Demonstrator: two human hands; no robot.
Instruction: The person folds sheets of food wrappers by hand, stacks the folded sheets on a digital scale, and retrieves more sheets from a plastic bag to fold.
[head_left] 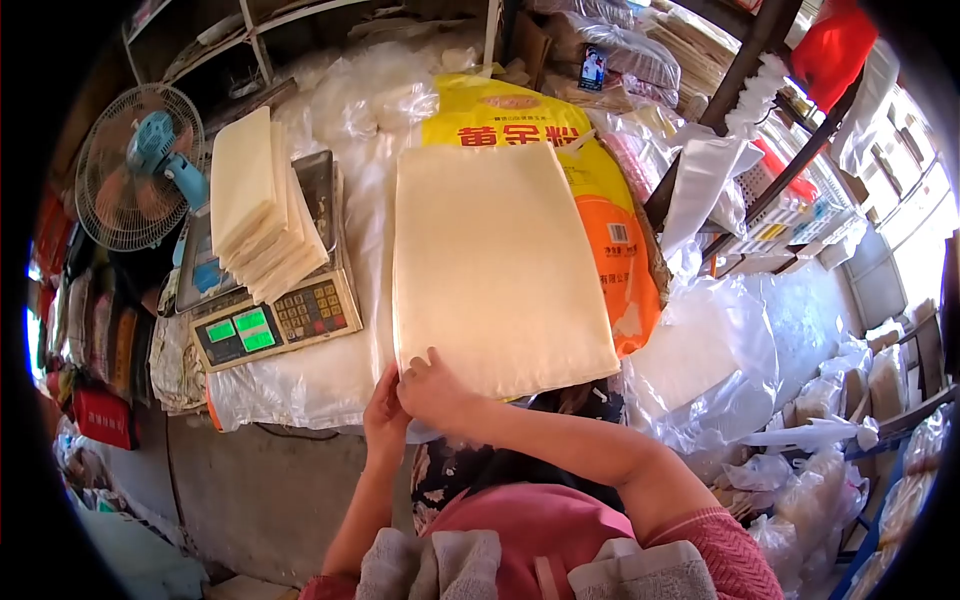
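Note:
A large flat stack of thin cream sheets (495, 270) lies in front of me on the covered table. At its near left corner, my right hand (438, 392) presses down with curled fingers. My left hand (386, 408) grips the same corner from the side, close against the right one; its fingertips are partly hidden. Left of the stack, a digital scale (275, 325) with lit green displays bears folded cream sheets (255, 200) piled up in a leaning heap.
A yellow and orange printed sack (610, 215) lies under the stack's far and right sides. An electric fan (140, 165) stands at the far left. Clear plastic wrap (700, 350) hangs at the right, near a metal post (740, 75). Bagged goods (800, 490) fill the lower right.

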